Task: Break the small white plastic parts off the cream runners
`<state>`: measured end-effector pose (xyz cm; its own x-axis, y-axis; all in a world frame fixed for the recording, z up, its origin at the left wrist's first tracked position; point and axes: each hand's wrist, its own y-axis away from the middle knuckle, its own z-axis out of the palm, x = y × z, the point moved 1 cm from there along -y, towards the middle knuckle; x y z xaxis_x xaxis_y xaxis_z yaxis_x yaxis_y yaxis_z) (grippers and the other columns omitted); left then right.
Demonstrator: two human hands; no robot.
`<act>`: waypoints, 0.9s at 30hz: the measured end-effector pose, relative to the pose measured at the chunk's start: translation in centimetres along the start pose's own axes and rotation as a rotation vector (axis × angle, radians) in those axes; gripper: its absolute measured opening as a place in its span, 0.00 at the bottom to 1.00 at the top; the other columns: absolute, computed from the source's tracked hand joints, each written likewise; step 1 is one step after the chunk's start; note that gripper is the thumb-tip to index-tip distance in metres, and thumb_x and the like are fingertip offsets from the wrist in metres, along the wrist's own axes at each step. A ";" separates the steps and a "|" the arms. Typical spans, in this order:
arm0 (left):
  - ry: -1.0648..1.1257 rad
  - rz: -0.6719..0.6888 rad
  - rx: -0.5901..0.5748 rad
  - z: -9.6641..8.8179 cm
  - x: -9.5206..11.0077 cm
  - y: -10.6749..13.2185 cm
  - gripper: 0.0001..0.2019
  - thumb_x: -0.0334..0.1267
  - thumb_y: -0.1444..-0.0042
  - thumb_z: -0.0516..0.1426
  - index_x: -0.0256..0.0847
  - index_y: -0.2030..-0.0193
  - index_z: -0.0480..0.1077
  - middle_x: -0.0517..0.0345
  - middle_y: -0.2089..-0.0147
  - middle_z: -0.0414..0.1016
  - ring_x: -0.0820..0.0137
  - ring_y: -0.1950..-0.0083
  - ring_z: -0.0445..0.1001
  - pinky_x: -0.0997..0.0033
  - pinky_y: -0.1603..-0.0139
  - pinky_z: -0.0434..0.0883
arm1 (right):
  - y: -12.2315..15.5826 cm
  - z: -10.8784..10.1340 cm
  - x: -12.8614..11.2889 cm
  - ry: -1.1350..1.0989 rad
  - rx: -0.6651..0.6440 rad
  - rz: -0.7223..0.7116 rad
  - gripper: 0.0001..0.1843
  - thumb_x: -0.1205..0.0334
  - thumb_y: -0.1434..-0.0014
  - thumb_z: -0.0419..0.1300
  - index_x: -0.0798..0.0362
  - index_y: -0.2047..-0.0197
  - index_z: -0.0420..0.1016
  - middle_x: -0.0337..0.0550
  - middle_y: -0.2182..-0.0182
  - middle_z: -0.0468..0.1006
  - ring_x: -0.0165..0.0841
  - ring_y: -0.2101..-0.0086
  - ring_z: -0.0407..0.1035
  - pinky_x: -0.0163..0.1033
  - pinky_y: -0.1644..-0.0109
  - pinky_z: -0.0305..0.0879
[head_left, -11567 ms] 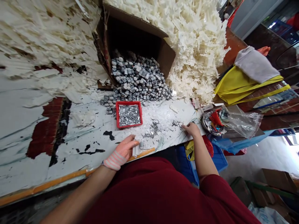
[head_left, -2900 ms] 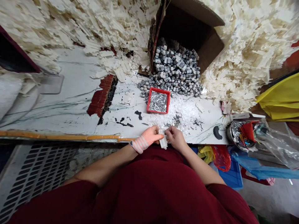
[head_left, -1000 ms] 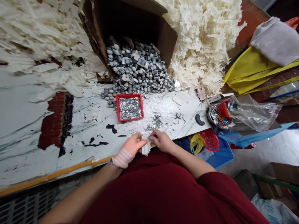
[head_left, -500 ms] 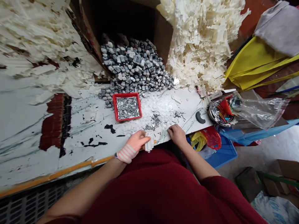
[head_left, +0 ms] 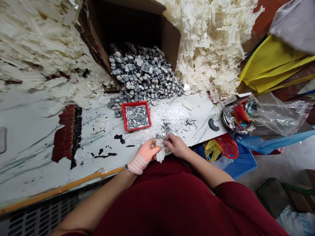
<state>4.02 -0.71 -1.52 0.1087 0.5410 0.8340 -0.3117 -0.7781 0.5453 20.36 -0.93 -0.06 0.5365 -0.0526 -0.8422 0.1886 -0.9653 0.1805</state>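
The two hands are together at the table's near edge, with a small white plastic part [head_left: 160, 154] clamped between them. The left hand [head_left: 145, 152], with a striped cuff [head_left: 134, 165] at its wrist, closes on the part's left side, and the part's lower end pokes out just past its fingers toward 6 o'clock. The right hand [head_left: 176, 146] comes in from 3 o'clock, its fingertips [head_left: 168, 137] pressed on the part's upper edge. Below both arms lies the person's dark red top [head_left: 172, 203].

Around the hands, the white, paint-flecked table [head_left: 36, 137] has an orange edge strip [head_left: 81, 178] running off toward 8 o'clock. White plastic crumbs [head_left: 172, 114] lie scattered from 12 to 1 o'clock. At 11 o'clock, a red tray [head_left: 149, 114] holds silvery metal pieces. A black curved piece [head_left: 213, 124] lies at 2 o'clock, with a steel bowl [head_left: 227, 119] of red-handled items beyond it and a clear plastic bag [head_left: 278, 118] farther out. A blue crate [head_left: 246, 160] sits below the table edge at 3 o'clock.

Farther off at 12 o'clock, grey metal parts [head_left: 145, 73] spill from a tipped cardboard box [head_left: 172, 42]. A heap of white plastic pieces [head_left: 211, 49] rises at 1 o'clock, and yellow cloth [head_left: 270, 65] lies beyond it.
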 end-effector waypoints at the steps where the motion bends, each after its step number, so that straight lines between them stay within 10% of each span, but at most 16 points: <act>1: 0.010 -0.006 -0.006 -0.1 -0.1 0.0 0.13 0.42 0.53 0.59 0.41 0.67 0.60 0.71 0.81 0.60 0.76 0.81 0.63 0.78 0.80 0.63 | -0.1 0.2 0.0 0.012 0.003 0.006 0.05 0.60 0.41 0.54 0.52 0.65 0.67 0.36 0.74 0.70 0.28 0.73 0.62 0.34 0.68 0.57; 12: 0.064 -0.035 -0.061 0.2 0.6 0.2 0.14 0.45 0.54 0.59 0.42 0.67 0.59 0.66 0.78 0.67 0.72 0.77 0.68 0.74 0.76 0.65 | -0.3 0.3 -0.8 0.023 0.057 0.034 0.04 0.61 0.42 0.56 0.52 0.66 0.67 0.36 0.74 0.70 0.28 0.73 0.63 0.33 0.68 0.57; 20: -0.394 0.248 0.234 -0.2 1.6 0.4 0.09 0.42 0.55 0.60 0.43 0.69 0.65 0.64 0.77 0.66 0.71 0.74 0.65 0.73 0.71 0.61 | -1.7 1.1 1.0 -0.385 -0.038 0.117 0.09 0.56 0.44 0.59 0.52 0.68 0.68 0.35 0.75 0.72 0.28 0.73 0.67 0.33 0.69 0.65; 23: -0.162 0.117 0.064 -0.1 1.4 -0.4 0.12 0.43 0.57 0.60 0.41 0.69 0.63 0.66 0.78 0.64 0.72 0.76 0.64 0.74 0.73 0.61 | -4.2 -3.4 3.4 -0.208 -0.129 0.018 0.09 0.56 0.49 0.63 0.53 0.69 0.72 0.38 0.72 0.75 0.30 0.69 0.69 0.35 0.62 0.66; 27: 0.117 0.034 -0.020 -0.1 0.7 -1.1 0.14 0.45 0.56 0.60 0.40 0.66 0.63 0.66 0.76 0.63 0.73 0.74 0.64 0.74 0.72 0.63 | -8.6 -14.1 8.0 0.167 0.629 0.256 0.08 0.61 0.46 0.57 0.54 0.64 0.73 0.45 0.62 0.76 0.32 0.62 0.67 0.38 0.56 0.63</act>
<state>4.33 0.57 -1.56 -0.0126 0.5484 0.8361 -0.3323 -0.7910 0.5138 34.69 10.55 -1.19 0.6295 -0.3070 -0.7138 -0.4459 -0.8950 -0.0084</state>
